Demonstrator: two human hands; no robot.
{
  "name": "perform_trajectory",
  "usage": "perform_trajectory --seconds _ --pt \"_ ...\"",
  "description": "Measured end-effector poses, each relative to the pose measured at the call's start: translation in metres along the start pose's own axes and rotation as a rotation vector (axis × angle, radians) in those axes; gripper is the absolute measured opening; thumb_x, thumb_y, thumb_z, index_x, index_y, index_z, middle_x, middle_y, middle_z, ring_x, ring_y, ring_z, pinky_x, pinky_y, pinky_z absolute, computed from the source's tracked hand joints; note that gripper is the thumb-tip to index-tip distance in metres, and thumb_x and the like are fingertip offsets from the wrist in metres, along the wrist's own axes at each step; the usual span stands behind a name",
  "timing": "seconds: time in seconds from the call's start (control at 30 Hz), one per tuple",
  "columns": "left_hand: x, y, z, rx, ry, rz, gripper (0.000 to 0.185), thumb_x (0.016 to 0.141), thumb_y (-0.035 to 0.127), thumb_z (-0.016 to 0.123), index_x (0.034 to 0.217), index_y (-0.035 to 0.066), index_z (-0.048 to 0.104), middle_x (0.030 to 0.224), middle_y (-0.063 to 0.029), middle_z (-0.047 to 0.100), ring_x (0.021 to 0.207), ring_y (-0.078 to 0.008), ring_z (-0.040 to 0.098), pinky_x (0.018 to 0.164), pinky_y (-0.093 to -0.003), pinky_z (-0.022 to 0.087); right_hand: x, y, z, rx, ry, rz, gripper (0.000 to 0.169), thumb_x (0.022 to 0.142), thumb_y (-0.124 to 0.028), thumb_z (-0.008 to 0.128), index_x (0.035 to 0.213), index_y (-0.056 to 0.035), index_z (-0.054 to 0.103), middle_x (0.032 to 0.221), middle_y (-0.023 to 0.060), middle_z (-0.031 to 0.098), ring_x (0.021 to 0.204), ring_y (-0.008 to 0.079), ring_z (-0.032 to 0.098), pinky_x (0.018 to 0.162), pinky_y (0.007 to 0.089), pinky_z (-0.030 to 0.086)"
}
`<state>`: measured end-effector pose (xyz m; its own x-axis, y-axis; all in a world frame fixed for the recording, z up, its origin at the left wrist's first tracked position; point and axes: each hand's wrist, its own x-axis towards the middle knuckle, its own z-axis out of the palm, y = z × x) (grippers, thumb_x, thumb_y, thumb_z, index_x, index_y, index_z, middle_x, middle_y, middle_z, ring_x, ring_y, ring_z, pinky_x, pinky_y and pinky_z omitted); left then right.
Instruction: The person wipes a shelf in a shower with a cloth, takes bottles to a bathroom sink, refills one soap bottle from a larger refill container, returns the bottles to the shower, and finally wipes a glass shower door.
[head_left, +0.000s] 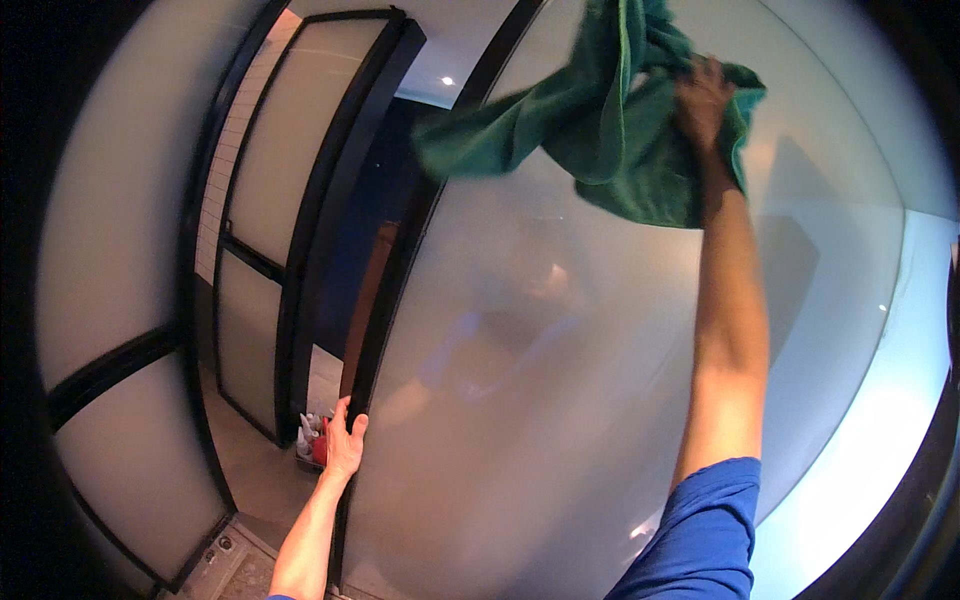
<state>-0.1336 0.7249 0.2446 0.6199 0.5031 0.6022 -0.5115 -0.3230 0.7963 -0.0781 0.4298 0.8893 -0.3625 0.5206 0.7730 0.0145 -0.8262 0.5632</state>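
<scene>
My right hand (703, 105) is raised high and presses a green cloth towel (645, 165) to the upper part of a large frosted glass panel (525, 390). Loose folds of the towel hang and swing out to the left, slightly blurred. Lower down on the left, my left hand (345, 442) grips the dark frame edge (379, 345) of that panel, its thumb on the near side. A faint reflection shows in the glass.
Left of the panel is a doorway with another black-framed frosted door (300, 142) standing ajar. A caddy of bottles (311, 439) sits on the floor beyond my left hand. A further frosted panel (120, 225) stands at far left, a pale wall (847, 450) at right.
</scene>
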Motion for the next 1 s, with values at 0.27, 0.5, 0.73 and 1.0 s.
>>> perform_trajectory --seconds 0.27,0.5,0.73,1.0 --pt "0.015 -0.014 0.02 0.059 -0.005 0.021 0.083 0.089 0.067 0.041 0.134 -0.002 0.036 0.121 -0.0304 0.054 0.113 -0.0455 0.052 0.095 -0.0469 0.041 -0.206 0.201 -0.086 -0.16 -0.067 0.801 0.041 0.091 -0.034 0.045 0.123 -0.0092 0.054 0.127 0.0193 0.053 0.117 0.0361 0.049 0.098 0.0515 0.036" --pt "0.008 -0.02 0.012 0.073 0.021 0.001 0.084 0.086 0.068 0.044 0.132 -0.002 0.038 0.117 -0.0323 0.054 0.109 -0.0485 0.052 0.092 -0.0488 0.042 -0.189 0.05 -0.061 -0.136 -0.117 0.679 0.048 0.091 -0.036 0.046 0.131 -0.0087 0.046 0.134 0.0203 0.046 0.124 0.0373 0.043 0.103 0.0522 0.03" --pt "0.009 -0.015 0.01 0.075 0.065 0.035 0.091 0.079 0.077 0.046 0.122 -0.003 0.046 0.097 -0.0289 0.06 0.091 -0.0476 0.058 0.079 -0.0482 0.046 0.008 -0.152 0.014 0.074 -0.043 0.024 0.057 0.091 -0.039 0.047 0.139 -0.0082 0.038 0.142 0.0212 0.038 0.13 0.0385 0.037 0.108 0.0528 0.025" --pt "0.026 -0.024 -0.003 0.043 0.032 0.012 0.091 0.08 0.076 0.046 0.118 -0.006 0.047 0.096 -0.0236 0.06 0.092 -0.0366 0.06 0.083 -0.0426 0.045 0.052 0.023 0.052 -0.047 0.101 -0.023 0.058 0.091 -0.042 0.048 0.143 -0.0186 0.037 0.149 0.0142 0.032 0.135 0.036 0.032 0.112 0.0537 0.02"
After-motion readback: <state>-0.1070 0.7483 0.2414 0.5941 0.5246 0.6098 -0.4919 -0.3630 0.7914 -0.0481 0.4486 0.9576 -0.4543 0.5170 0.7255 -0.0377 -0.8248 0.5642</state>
